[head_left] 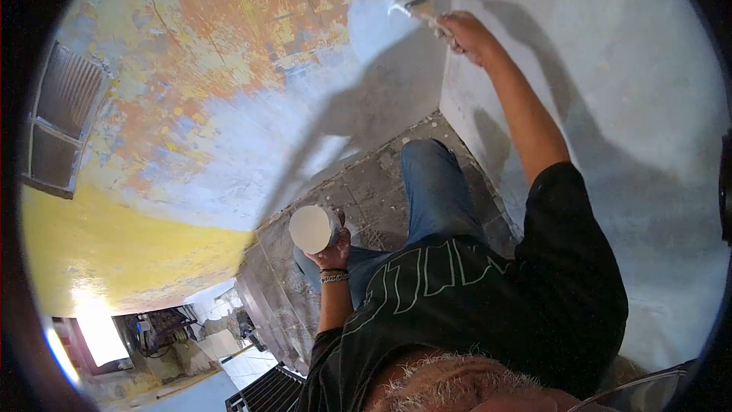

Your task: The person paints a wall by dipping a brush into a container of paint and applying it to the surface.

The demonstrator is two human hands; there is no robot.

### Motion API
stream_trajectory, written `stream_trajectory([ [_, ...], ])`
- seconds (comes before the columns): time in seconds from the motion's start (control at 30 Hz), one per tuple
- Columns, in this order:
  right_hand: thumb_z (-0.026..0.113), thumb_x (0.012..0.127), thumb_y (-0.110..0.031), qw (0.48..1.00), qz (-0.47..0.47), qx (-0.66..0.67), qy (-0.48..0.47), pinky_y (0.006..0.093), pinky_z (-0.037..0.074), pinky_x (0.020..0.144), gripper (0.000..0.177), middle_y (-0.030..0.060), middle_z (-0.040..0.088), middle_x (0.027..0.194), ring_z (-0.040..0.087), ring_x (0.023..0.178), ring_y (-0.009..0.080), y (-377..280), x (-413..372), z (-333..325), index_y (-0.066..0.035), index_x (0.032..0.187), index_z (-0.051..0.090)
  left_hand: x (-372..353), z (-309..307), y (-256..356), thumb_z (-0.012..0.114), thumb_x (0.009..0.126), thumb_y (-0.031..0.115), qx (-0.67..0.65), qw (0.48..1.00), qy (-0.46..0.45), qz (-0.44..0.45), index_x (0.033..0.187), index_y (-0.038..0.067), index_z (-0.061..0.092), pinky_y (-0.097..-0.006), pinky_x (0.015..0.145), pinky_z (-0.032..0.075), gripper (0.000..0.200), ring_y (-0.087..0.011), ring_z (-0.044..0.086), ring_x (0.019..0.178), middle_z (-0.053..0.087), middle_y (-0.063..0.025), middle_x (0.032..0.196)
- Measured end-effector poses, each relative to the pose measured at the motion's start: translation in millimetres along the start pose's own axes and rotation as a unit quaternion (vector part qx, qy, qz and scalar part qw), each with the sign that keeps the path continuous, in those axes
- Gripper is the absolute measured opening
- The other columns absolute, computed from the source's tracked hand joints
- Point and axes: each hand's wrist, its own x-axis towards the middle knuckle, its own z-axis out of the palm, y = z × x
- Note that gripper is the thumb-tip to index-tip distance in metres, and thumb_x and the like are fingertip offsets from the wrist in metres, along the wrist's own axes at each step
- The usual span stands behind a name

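My right hand (467, 37) is closed around the handle of a paintbrush (427, 15), arm stretched up toward the corner. White paint shows on the bristles, which are right at the wall (374, 23) where a fresh white patch meets orange and yellow flaking paint. Lower down, my left hand (334, 250) grips a round tub (335, 229) from the side. Off-white paint (311, 230) fills the tub's open top. Paint specks mark the fingers of my left hand, and a bracelet circles that wrist.
A whitish wall (640, 107) rises at the right, meeting the patchy wall in a corner. Below lie dirty grey floor tiles (366, 191). A framed window (65, 118) is at the left, above a yellow wall section (137, 248). A black metal rack (267, 391) stands lower left.
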Motion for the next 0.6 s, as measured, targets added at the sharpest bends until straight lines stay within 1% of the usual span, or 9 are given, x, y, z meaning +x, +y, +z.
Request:
stream_trajectory([
  [0.07,0.051,0.087,-0.025,0.999,-0.037,0.0,-0.022,0.0215,0.028,0.038,0.021,-0.0001,0.053,0.069,0.037,0.046,0.0054,-19.9,-1.9,-8.7,-0.005,0.091,0.055,-1.4,3.2,1.0,0.045,0.075,0.059,-0.018,1.0,0.005,0.007,0.124,0.017,0.044,-0.0378,0.064,0.051,0.064,-0.0349,0.049,0.107,0.047,-0.0115,0.124],
  [0.2,0.05,0.088,-0.029,0.997,-0.071,0.011,-0.024,0.0205,0.027,0.038,0.021,-0.0033,0.046,0.064,0.035,0.046,0.0044,-16.7,-34.9,-14.0,-0.008,0.089,0.054,-3.4,5.8,1.6,0.048,0.073,0.061,-0.06,0.998,0.023,0.024,0.121,0.016,0.047,-0.0374,0.06,0.05,0.066,-0.0373,0.049,0.105,0.048,-0.0143,0.121],
  [0.27,0.05,0.087,-0.031,0.997,-0.009,0.01,0.072,0.0186,0.026,0.038,0.022,-0.0041,0.044,0.062,0.034,0.044,0.0041,24.3,-48.3,4.0,-0.009,0.087,0.054,-6.1,4.4,1.6,0.049,0.073,0.062,-0.07,0.997,0.033,0.031,0.12,0.015,0.047,-0.0373,0.059,0.05,0.066,-0.0379,0.049,0.105,0.049,-0.015,0.121],
  [0.33,0.053,0.086,-0.03,0.995,0.096,-0.006,-0.022,0.0199,0.029,0.037,0.02,-0.0023,0.046,0.061,0.037,0.044,0.0041,95.0,-41.2,5.3,-0.009,0.087,0.054,-9.6,3.1,3.6,0.049,0.072,0.062,-0.07,0.996,0.042,0.022,0.119,0.014,0.048,-0.0375,0.06,0.05,0.067,-0.0382,0.05,0.102,0.05,-0.0143,0.118],
  [0.37,0.052,0.087,-0.027,0.992,0.114,-0.002,-0.043,0.0218,0.028,0.035,0.019,-0.0014,0.048,0.061,0.038,0.044,0.0049,121.1,-41.0,15.2,-0.008,0.086,0.054,-11.8,6.0,3.8,0.049,0.072,0.062,-0.068,0.996,0.046,0.022,0.119,0.014,0.048,-0.0375,0.06,0.05,0.067,-0.0382,0.05,0.102,0.05,-0.0143,0.118],
  [0.4,0.052,0.086,-0.024,0.984,0.171,-0.04,-0.039,0.0219,0.026,0.034,0.018,-0.0012,0.048,0.06,0.038,0.043,0.0057,130.2,-41.5,31.2,-0.007,0.084,0.054,-13.6,11.6,4.3,0.049,0.072,0.063,-0.072,0.995,0.061,0.017,0.119,0.014,0.048,-0.0379,0.06,0.051,0.068,-0.0387,0.05,0.102,0.051,-0.014,0.116],
  [0.5,0.052,0.086,-0.024,0.983,0.157,0.021,-0.09,0.0224,0.028,0.035,0.018,-0.0006,0.049,0.061,0.038,0.043,0.007,156.3,-21.1,54.5,-0.006,0.083,0.055,-13.4,10.4,6.1,0.048,0.072,0.063,-0.077,0.994,0.069,0.017,0.12,0.014,0.048,-0.0388,0.061,0.051,0.069,-0.0396,0.05,0.101,0.052,-0.0138,0.115],
  [0.53,0.052,0.086,-0.024,0.983,0.157,0.02,-0.091,0.0224,0.028,0.035,0.018,-0.0006,0.049,0.061,0.038,0.043,0.007,142.9,-15.5,61.1,-0.006,0.083,0.055,-13.4,7.3,6.5,0.048,0.072,0.064,-0.077,0.995,0.066,0.02,0.12,0.014,0.048,-0.0393,0.061,0.051,0.069,-0.04,0.05,0.102,0.053,-0.0138,0.114],
  [0.6,0.052,0.085,-0.024,0.995,0.079,-0.034,-0.06,0.0227,0.029,0.037,0.019,-0.0009,0.049,0.061,0.038,0.044,0.0072,104.1,-6.5,68.4,-0.006,0.082,0.056,-11.7,-2.3,9.9,0.048,0.073,0.063,-0.079,0.994,0.067,0.023,0.12,0.014,0.048,-0.0395,0.06,0.051,0.069,-0.0401,0.05,0.103,0.052,-0.0137,0.115],
])
